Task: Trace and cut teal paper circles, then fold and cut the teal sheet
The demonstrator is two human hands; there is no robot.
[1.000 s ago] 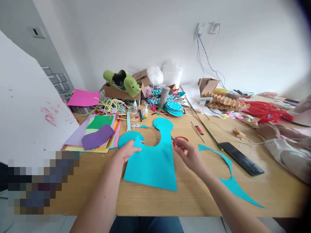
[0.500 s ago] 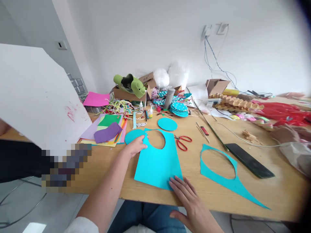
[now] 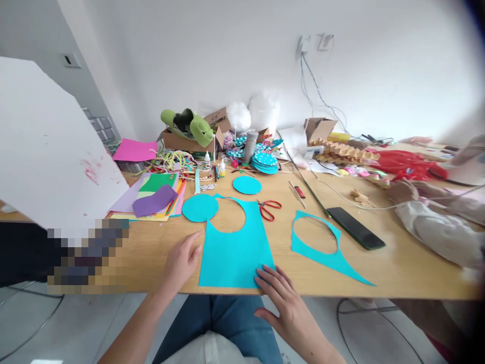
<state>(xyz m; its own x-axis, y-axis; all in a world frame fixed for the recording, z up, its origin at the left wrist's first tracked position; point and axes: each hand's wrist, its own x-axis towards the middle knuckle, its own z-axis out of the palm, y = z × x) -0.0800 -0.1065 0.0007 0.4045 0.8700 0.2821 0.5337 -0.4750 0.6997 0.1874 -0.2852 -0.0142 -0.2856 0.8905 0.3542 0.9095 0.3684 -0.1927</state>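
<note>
A bright blue sheet point(image 3: 235, 258) with a round hole cut at its upper edge lies flat by the table's front. My right hand point(image 3: 278, 293) rests on its lower right corner, fingers spread and holding nothing. Just left of the sheet is my left hand point(image 3: 182, 260), empty, its thumb apart from the loosely bent fingers. One blue paper circle point(image 3: 200, 208) touches or slightly overlaps the sheet's upper left corner; another blue circle point(image 3: 247, 185) lies behind it. Red-handled scissors point(image 3: 271, 210) sit at the sheet's upper right.
Right of the scissors lies a blue offcut point(image 3: 316, 255) with a round hole, then a black phone-like slab point(image 3: 356, 227). Coloured sheets point(image 3: 155, 199) are stacked at left. Craft supplies and a grey flask point(image 3: 250, 146) crowd the back. Other people's arms show at both sides.
My left hand has let go of the sheet's upper left edge and drawn back toward me. My right hand stays on the corner. The view has shifted slightly right.
</note>
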